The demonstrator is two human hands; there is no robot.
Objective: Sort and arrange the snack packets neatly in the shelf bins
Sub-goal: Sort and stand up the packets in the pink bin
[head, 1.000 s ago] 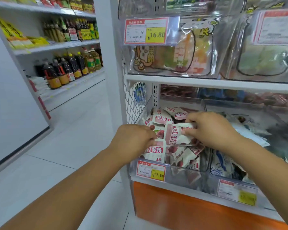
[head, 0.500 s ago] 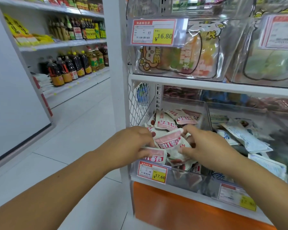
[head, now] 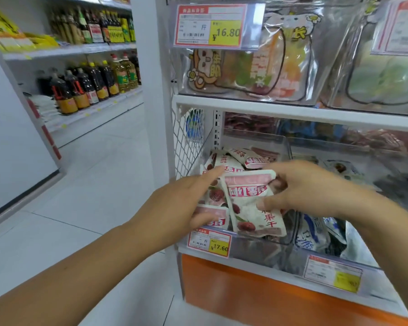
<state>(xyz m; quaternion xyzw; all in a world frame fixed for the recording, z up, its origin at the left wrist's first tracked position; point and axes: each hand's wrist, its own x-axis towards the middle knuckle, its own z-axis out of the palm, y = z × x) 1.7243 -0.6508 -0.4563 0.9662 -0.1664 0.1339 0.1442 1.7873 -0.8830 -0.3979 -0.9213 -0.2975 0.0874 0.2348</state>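
A clear plastic bin (head: pixel 264 249) on the lower shelf holds several white and pink snack packets with red fruit pictures. My right hand (head: pixel 302 187) pinches one such packet (head: pixel 252 203) by its right edge and holds it upright over the bin's front. My left hand (head: pixel 181 203) is at the bin's left front, index finger stretched toward the packets behind, thumb resting on a lower packet (head: pixel 213 217). More of these packets (head: pixel 233 158) lie heaped at the back of the bin.
The neighbouring bin to the right holds blue and white packets (head: pixel 313 231). Price tags (head: pixel 209 241) hang on the bin fronts. The shelf above (head: pixel 292 111) carries clear bags of sweets. An aisle floor and shelves of oil bottles (head: pixel 92 83) lie to the left.
My right hand has lifted one packet up and turned it upright at the bin's front. My left hand's fingers have uncurled, the index finger now stretched out.
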